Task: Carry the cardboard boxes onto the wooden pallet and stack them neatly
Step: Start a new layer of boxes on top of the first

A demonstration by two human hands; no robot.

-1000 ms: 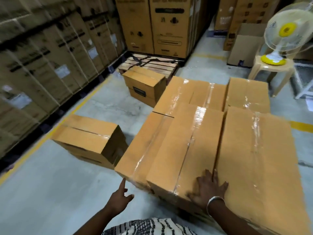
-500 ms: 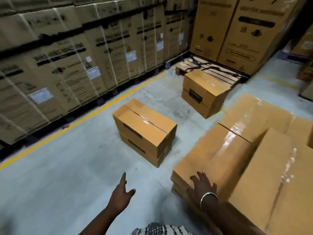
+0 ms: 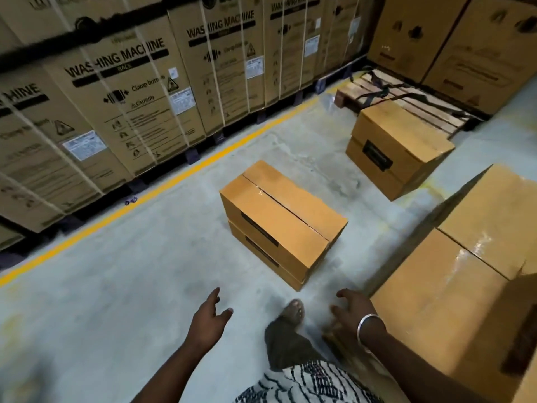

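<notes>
From the head camera, both hands hang over the concrete floor (image 3: 116,286) and hold nothing. The left hand (image 3: 207,324) has its fingers loosely spread, the forefinger pointing ahead. The right hand (image 3: 348,314), with a metal bangle (image 3: 366,324) at the wrist, has its fingers slightly curled and apart, just beside the near corner of the taped boxes (image 3: 453,298) stacked to its right. Those boxes are sealed with shiny tape; their contents cannot be seen.

Ahead of the fingers, between the two hands, stands a stack of two closed boxes (image 3: 279,225) on the floor. Farther ahead and to the right, a second stack of two boxes (image 3: 398,152) sits against the near edge of the wooden pallet (image 3: 406,97), which carries dark straps. Tall washing machine cartons (image 3: 139,91) line the wall to the left, behind a yellow floor line (image 3: 162,190). A foot (image 3: 292,311) shows between the hands.

Half a second ago the right hand lay flat on the taped boxes; now it has lifted off them, and the view has swung left toward the stack on the floor.
</notes>
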